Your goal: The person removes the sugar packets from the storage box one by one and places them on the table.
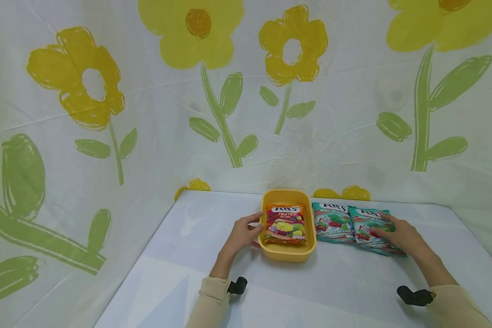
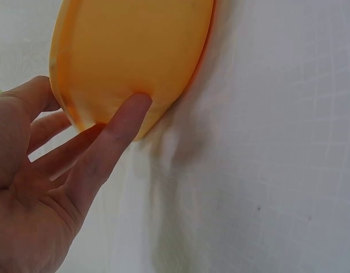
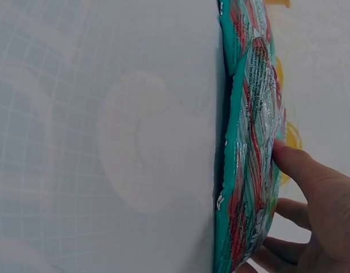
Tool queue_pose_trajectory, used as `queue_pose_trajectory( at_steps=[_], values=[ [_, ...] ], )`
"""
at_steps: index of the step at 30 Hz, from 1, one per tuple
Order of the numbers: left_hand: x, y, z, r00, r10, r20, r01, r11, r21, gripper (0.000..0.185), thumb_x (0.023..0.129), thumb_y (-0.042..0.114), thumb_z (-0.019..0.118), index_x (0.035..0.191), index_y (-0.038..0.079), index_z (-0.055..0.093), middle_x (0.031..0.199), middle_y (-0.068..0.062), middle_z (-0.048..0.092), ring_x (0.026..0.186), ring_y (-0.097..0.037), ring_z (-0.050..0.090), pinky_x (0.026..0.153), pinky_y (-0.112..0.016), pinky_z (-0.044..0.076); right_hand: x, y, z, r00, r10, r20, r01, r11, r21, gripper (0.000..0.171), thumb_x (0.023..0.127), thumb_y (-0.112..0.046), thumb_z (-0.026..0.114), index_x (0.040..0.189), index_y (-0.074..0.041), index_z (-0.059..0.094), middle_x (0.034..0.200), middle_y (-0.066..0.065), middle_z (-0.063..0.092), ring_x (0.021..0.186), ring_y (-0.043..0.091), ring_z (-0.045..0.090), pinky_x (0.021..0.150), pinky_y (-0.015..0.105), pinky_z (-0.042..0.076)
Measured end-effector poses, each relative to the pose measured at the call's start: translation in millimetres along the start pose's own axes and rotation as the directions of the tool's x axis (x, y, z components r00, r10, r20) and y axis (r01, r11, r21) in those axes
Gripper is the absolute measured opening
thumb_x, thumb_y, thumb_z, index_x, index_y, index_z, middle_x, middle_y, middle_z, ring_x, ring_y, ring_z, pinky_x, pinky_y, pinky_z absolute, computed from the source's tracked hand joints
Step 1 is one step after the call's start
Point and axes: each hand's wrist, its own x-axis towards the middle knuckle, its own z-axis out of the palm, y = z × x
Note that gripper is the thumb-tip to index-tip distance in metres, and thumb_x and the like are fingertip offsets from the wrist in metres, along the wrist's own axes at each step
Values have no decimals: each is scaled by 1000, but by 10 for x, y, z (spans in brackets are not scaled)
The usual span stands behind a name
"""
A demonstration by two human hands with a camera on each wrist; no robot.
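A yellow plastic tub (image 1: 288, 253) stands on the white table with an orange Fox's Fruits candy bag (image 1: 284, 223) lying inside it. My left hand (image 1: 257, 225) touches the tub's left wall with straight fingers; in the left wrist view the thumb (image 2: 126, 122) presses against the tub's (image 2: 135, 51) outer side. To the right of the tub lie two teal Fox's mint candy bags, one (image 1: 332, 222) next to it and one (image 1: 366, 230) further right. My right hand (image 1: 383, 228) rests flat on top of the further bag (image 3: 248, 148), its fingers (image 3: 297, 165) lying against the wrapper.
The white table (image 1: 213, 273) runs between a cloth backdrop (image 1: 229, 114) printed with yellow flowers, which hangs behind and at both sides. The table's left edge slants down towards me. Black wrist camera mounts (image 1: 238, 286) sit on both sleeves.
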Motion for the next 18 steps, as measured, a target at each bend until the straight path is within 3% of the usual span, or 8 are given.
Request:
queue_pose_trajectory(
  at_steps=[10,18],
  values=[
    [-6,7,-5,1000,-8,-5,8,1000,1,50,97,20,59,145,11,49,135,-18,58,101,-30,71,56,-36,62,-21,-47,5,999,-34,-13,33,998,-54,94,92,-63,51,143,14,32,137,50,31,123,67,33,96,75,39],
    [11,-12,-3,1000,4,3,-4,1000,-9,50,97,20,60,145,11,49,135,-20,58,104,-32,70,55,-36,62,-15,-69,2,1000,-17,24,19,996,-89,96,95,-65,43,142,17,29,135,52,27,123,68,32,97,76,38]
  ],
)
